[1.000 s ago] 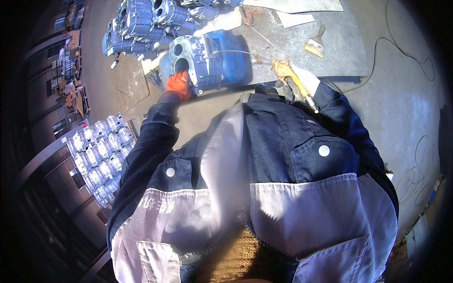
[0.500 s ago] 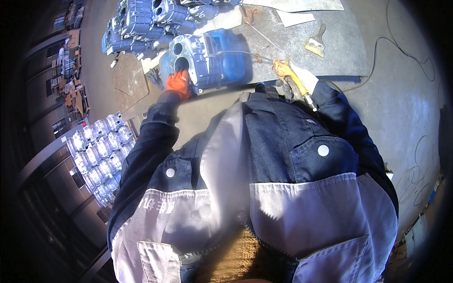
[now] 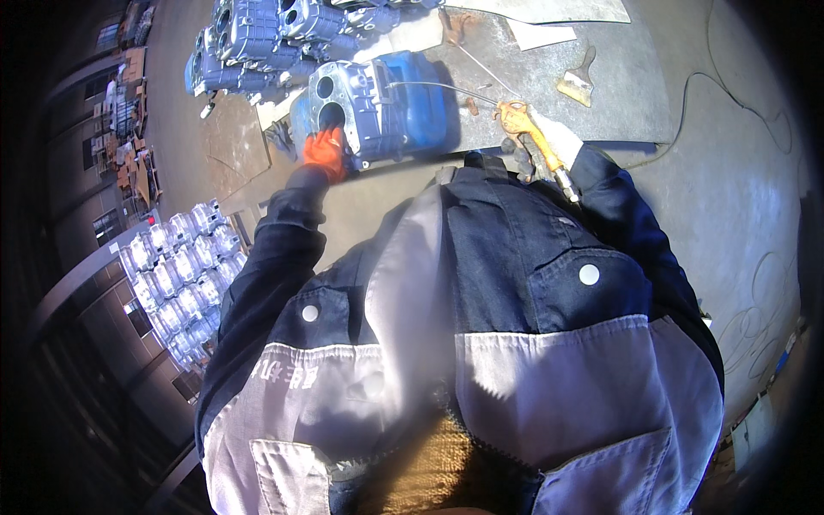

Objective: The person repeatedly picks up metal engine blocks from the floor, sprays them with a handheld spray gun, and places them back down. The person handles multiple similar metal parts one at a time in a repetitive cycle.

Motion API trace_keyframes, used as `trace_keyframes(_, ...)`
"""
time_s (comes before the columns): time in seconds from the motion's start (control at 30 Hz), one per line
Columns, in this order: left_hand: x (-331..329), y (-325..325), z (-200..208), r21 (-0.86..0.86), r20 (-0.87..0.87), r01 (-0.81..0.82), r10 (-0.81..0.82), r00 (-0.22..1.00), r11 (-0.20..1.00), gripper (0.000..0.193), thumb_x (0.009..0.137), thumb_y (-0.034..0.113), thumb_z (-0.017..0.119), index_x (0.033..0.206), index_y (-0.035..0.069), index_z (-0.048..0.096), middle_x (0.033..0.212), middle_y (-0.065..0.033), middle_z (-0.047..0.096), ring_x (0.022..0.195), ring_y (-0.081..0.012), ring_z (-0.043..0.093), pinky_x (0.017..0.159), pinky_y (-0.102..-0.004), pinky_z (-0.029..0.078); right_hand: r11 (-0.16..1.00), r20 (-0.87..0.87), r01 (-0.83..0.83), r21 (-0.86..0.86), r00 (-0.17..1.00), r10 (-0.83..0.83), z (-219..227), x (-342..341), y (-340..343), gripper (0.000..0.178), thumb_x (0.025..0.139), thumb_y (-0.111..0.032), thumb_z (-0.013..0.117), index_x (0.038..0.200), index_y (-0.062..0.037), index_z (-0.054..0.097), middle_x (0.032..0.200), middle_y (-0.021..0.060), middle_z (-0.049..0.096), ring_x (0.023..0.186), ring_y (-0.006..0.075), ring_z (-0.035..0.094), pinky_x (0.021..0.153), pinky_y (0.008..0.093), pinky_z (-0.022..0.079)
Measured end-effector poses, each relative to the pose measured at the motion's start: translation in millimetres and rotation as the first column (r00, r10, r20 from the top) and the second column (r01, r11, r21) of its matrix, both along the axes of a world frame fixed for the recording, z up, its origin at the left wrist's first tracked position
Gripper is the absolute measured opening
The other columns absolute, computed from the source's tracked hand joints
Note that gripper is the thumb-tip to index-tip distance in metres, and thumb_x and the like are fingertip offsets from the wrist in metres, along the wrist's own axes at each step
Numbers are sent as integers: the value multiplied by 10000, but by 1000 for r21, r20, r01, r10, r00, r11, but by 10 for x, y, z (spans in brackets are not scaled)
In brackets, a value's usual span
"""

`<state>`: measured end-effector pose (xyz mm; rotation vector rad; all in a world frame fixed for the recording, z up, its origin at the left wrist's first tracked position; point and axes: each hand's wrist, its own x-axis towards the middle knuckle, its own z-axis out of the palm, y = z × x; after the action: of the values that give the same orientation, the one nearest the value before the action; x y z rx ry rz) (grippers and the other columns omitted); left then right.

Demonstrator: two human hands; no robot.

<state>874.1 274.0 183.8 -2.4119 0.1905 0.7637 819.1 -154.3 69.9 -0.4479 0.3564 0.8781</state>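
A grey metal casting [image 3: 378, 110] with two large round holes rests on a blue plastic block [image 3: 426, 96] at the table's near edge. My left hand [image 3: 324, 155], in an orange glove, grips the casting's near left corner, its fingers at the rim of the nearer hole. How far the fingertips reach inside is hidden. To the right, my right hand [image 3: 556, 140], in a pale glove, is closed around a yellow air blow gun [image 3: 534, 136]. The gun's long thin nozzle points left, with its tip at the casting's right-hand part.
Several similar castings [image 3: 249, 39] stand stacked at the far left. A paintbrush [image 3: 577, 79], a thin rod-like tool [image 3: 485, 64] and white sheets [image 3: 541, 34] lie on the metal table [image 3: 631, 107]. A hose [image 3: 684, 86] trails off right. Shiny castings [image 3: 184, 279] stand at left.
The nozzle tip has shifted slightly left and away from me over the casting. My left hand and the casting have stayed nearly in place.
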Motion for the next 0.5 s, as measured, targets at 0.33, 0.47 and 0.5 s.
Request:
trace_keyframes(0.33,39,51,-86,26,-55,-60,61,997,998,509,840,272,506,1312,101,418,1354,-108,481,1314,-289,385,1104,-411,245,995,107,-1,100,994,-10,-171,113,84,456,1008,-353,371,1302,-13,444,1120,129,590,876,209,619,756,347,518)
trace_keyframes(0.47,69,148,-148,-200,6,-226,232,973,953,518,791,238,558,1271,74,452,1330,-145,490,1301,-298,394,1093,-414,266,992,63,47,116,997,-54,197,163,19,498,1002,-372,379,1331,-1,427,1130,119,600,970,175,601,833,276,498)
trace_keyframes(0.5,54,170,-141,-172,62,-95,107,992,981,509,781,231,567,1251,64,465,1315,-155,498,1288,-299,407,1083,-416,279,996,41,91,-23,995,-90,305,187,63,543,980,-429,400,1307,0,461,1091,123,619,925,189,610,789,286,501)
